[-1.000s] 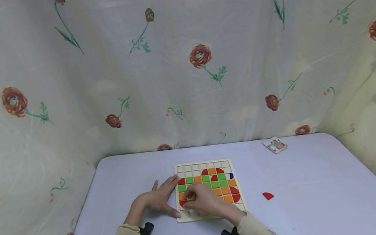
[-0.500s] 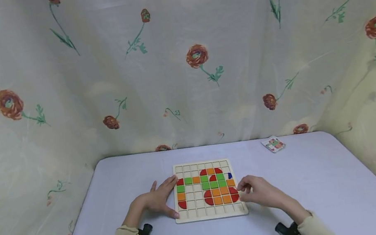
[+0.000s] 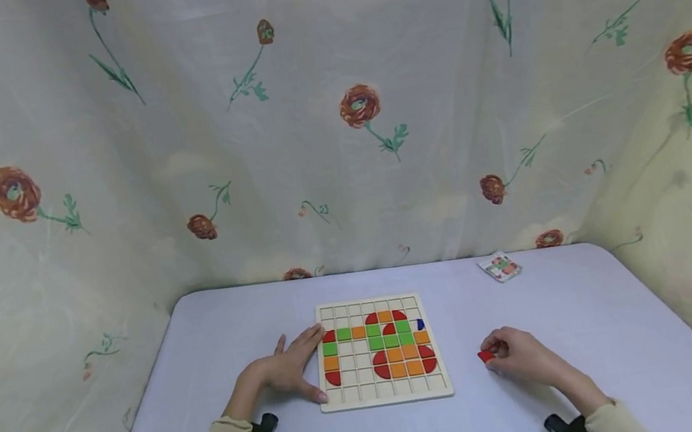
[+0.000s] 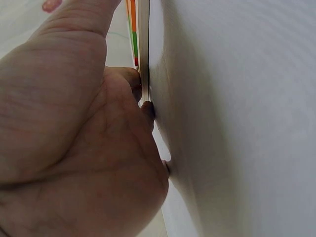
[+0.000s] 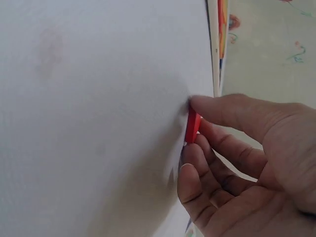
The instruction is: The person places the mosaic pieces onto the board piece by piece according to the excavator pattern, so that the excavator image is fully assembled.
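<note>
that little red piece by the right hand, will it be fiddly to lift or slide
The red piece looks thin, flat and stiff, so it probably slides easily and will not roll. The right hand pinches its edges, suggesting it is light but lies low on the table.

Right hand [image 3: 517, 356] – red piece [image 3: 485, 356] – pinched

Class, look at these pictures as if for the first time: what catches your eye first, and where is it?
The grid board in the middle of the table, partly filled with red, green and orange tiles, stands out first. The left hand rests flat against the board's left edge, while the right hand pinches a red piece on the table to the board's right. Behind hangs a flowered curtain.
</note>
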`<state>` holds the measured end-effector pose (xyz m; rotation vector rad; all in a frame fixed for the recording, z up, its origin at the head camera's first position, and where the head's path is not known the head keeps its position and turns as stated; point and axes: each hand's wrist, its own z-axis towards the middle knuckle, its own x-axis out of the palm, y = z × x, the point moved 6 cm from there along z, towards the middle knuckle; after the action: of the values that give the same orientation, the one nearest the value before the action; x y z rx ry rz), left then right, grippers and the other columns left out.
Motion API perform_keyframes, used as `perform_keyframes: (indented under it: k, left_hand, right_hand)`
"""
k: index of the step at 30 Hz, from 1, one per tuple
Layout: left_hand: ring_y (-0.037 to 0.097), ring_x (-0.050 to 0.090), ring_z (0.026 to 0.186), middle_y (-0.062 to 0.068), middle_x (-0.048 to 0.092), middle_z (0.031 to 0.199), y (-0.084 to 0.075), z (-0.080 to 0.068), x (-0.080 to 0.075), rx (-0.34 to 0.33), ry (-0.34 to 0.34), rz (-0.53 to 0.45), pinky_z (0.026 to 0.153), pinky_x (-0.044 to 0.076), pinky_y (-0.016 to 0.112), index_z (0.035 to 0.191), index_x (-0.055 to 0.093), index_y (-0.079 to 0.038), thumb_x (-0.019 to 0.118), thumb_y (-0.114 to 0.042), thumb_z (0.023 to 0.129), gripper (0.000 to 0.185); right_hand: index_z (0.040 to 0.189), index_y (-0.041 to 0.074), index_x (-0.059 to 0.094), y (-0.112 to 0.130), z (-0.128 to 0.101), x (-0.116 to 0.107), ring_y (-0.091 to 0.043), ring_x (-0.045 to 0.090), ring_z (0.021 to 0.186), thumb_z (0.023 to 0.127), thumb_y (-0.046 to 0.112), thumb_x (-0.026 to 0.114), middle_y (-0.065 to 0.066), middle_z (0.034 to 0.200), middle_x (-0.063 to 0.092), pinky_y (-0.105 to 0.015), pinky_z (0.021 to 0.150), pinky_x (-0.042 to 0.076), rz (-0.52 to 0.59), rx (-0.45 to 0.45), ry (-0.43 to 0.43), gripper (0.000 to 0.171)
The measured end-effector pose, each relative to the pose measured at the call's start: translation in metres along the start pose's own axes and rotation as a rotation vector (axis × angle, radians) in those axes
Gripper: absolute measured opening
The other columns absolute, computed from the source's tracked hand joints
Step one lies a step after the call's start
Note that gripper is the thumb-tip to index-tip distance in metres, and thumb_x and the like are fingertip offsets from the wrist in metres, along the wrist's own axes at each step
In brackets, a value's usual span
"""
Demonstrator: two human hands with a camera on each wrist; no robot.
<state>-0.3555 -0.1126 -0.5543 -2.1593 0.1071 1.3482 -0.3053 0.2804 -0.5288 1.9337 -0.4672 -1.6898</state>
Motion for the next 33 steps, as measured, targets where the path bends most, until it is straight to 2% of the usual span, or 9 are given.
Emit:
perform_keyframes:
  k: [5,9,12,14,17,19,22,27,33]
  left_hand:
    - [0.023,0.005,0.151,0.000,0.007,0.164,-0.001,-0.001,-0.001,0.000,-0.002,-0.014,0.119,-0.004,0.058,0.156,0.012,-0.017,0.081,-0.061,0.064,0.123]
    - [0.023,0.006,0.151,0.000,0.007,0.164,-0.003,-0.003,-0.004,-0.012,-0.008,-0.017,0.119,-0.004,0.058,0.156,0.013,-0.017,0.081,-0.059,0.065,0.122]
    - [0.024,0.006,0.151,0.001,0.008,0.164,-0.004,-0.003,-0.004,-0.011,-0.008,-0.017,0.119,-0.003,0.058,0.156,0.014,-0.016,0.081,-0.058,0.065,0.121]
    - [0.024,0.006,0.151,0.001,0.008,0.164,-0.005,-0.003,-0.004,-0.008,-0.007,-0.021,0.119,-0.003,0.058,0.156,0.014,-0.016,0.081,-0.058,0.065,0.121]
    - [0.024,0.006,0.151,0.001,0.008,0.164,-0.004,-0.003,-0.004,-0.010,-0.006,-0.020,0.119,-0.003,0.058,0.156,0.014,-0.016,0.081,-0.058,0.065,0.121]
    - [0.024,0.006,0.151,0.000,0.007,0.164,-0.003,-0.003,-0.004,-0.014,-0.006,-0.018,0.119,-0.004,0.058,0.156,0.013,-0.017,0.081,-0.059,0.065,0.121]
    - [0.023,0.006,0.151,0.000,0.007,0.164,-0.001,-0.003,-0.003,-0.013,-0.009,-0.016,0.119,-0.004,0.058,0.156,0.013,-0.017,0.081,-0.059,0.065,0.122]
    - [0.023,0.007,0.151,0.000,0.008,0.164,0.000,-0.002,-0.001,-0.006,-0.005,-0.017,0.119,-0.004,0.059,0.156,0.013,-0.017,0.081,-0.060,0.064,0.122]
    - [0.023,0.005,0.151,0.001,0.007,0.164,0.000,-0.001,-0.002,-0.008,-0.002,-0.020,0.119,-0.004,0.059,0.156,0.013,-0.017,0.081,-0.061,0.064,0.123]
  right_hand:
    - [0.085,0.006,0.062,-0.001,0.004,0.006,-0.012,0.052,0.067,0.079,0.009,0.075,-0.001,0.074,0.060,-0.022,0.056,0.043,-0.021,0.051,-0.045,0.015]
    - [0.078,0.008,0.054,-0.001,0.007,0.011,-0.013,0.048,0.061,0.084,0.023,0.073,-0.002,0.067,0.054,-0.024,0.053,0.038,-0.062,0.130,-0.045,0.026]
    - [0.076,0.008,0.054,-0.003,0.008,0.010,-0.014,0.047,0.061,0.087,0.031,0.070,-0.002,0.066,0.052,-0.026,0.053,0.037,-0.064,0.165,-0.027,0.030]
    - [0.080,0.008,0.057,-0.003,0.009,0.006,-0.014,0.049,0.065,0.089,0.028,0.068,-0.002,0.071,0.054,-0.027,0.055,0.040,-0.061,0.135,-0.029,0.024]
    - [0.094,0.009,0.064,0.000,0.010,0.000,-0.015,0.055,0.079,0.087,0.013,0.067,-0.001,0.087,0.061,-0.032,0.068,0.050,-0.049,0.024,-0.019,0.008]
    - [0.103,0.009,0.066,0.003,0.010,-0.001,-0.016,0.056,0.090,0.084,0.002,0.066,-0.001,0.099,0.061,-0.035,0.079,0.051,-0.051,-0.071,0.008,0.020]
    - [0.103,0.011,0.069,0.004,0.010,0.002,-0.015,0.056,0.092,0.083,0.000,0.067,0.000,0.101,0.062,-0.033,0.080,0.052,-0.039,-0.141,0.061,0.023]
    - [0.094,0.011,0.069,0.003,0.011,0.009,-0.012,0.054,0.081,0.082,0.008,0.073,0.002,0.091,0.061,-0.021,0.067,0.047,-0.003,-0.087,0.077,0.013]
    - [0.092,0.011,0.068,0.008,0.012,0.014,-0.013,0.053,0.077,0.080,0.011,0.077,0.002,0.085,0.061,-0.022,0.066,0.048,0.009,-0.026,0.055,0.015]
